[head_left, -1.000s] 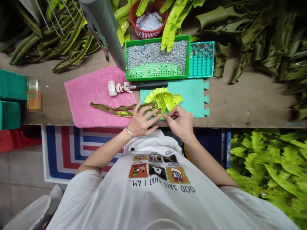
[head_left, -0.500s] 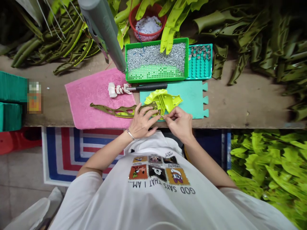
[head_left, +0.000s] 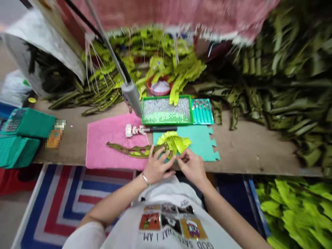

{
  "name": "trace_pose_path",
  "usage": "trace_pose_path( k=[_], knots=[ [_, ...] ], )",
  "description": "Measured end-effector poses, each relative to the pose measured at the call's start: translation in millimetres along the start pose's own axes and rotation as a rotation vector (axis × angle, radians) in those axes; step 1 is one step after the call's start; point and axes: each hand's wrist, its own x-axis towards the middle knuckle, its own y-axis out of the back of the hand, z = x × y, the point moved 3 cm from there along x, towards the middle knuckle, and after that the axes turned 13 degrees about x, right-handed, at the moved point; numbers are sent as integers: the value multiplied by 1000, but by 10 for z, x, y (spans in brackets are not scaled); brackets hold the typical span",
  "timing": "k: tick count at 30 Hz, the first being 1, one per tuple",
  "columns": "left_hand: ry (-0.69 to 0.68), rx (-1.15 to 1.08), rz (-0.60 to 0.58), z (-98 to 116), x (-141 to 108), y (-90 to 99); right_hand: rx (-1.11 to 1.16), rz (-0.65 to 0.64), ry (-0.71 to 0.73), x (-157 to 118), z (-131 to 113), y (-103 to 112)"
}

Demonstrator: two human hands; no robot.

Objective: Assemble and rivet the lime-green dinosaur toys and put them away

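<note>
My left hand (head_left: 158, 166) rests with spread fingers on the right end of a long olive-green plastic part (head_left: 132, 150), where it meets a lime-green plastic part (head_left: 181, 143). Thumb and forefinger of my right hand (head_left: 192, 167) are pinched together at the near edge of the lime part; what they hold is too small to name. The olive part lies across a pink cloth (head_left: 95, 145), the lime one on a turquoise foam mat (head_left: 204, 145). Behind them lies a tool with a black handle (head_left: 163, 129) and a white-wrapped head (head_left: 129, 130).
A green tray (head_left: 192, 119) of small metal pieces, a turquoise tray (head_left: 211, 117) and a red basket (head_left: 149, 84) stand behind. A grey lamp-like post (head_left: 131, 98) rises left of them. Olive parts (head_left: 259, 100) pile at right, green boxes (head_left: 36, 122) at left.
The view has tilted up, so the bench appears lower and more of the background shows. Both hands keep nearly the same place on the parts.
</note>
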Motion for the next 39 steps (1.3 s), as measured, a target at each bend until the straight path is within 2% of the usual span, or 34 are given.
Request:
trace_pose_path(
  k=[3,5,8,10,12,15,19,21,24,27,30,33,37,39],
  knots=[
    [26,42,73,41,-5,-51,7,-176,86,156,-8,101],
    [33,54,96,46,-10,-72,-43,-173,210,421,-88,271],
    [21,55,79,23,-22,-94,-203,72,441,1079,-323,593],
    [5,48,65,0,-35,-105,-321,226,537,1615,-505,739],
    [-4,45,56,-20,-50,-112,-434,272,588,2131,-667,787],
    [-11,46,30,-27,-75,-121,-616,166,689,2696,-836,729],
    [-34,41,-30,-15,-113,-166,-772,23,773,3036,-925,701],
    [-50,33,-74,-14,-125,-199,-787,-29,766,3083,-956,759],
    [-57,9,-135,-14,-125,-208,-783,-16,755,2970,-1009,905],
    [-52,-28,-153,3,-111,-168,-788,11,712,2642,-1026,1069],
    [-47,-69,-232,46,-103,-153,-783,17,697,2252,-1041,1241],
    [-10,-78,-270,96,-96,-123,-770,105,682,2016,-1057,1409],
    [30,-65,-288,131,-95,-94,-574,266,553,2014,-1070,1563],
    [27,-54,-288,137,-94,-96,-486,278,593,1973,-1142,1565]
  ],
)
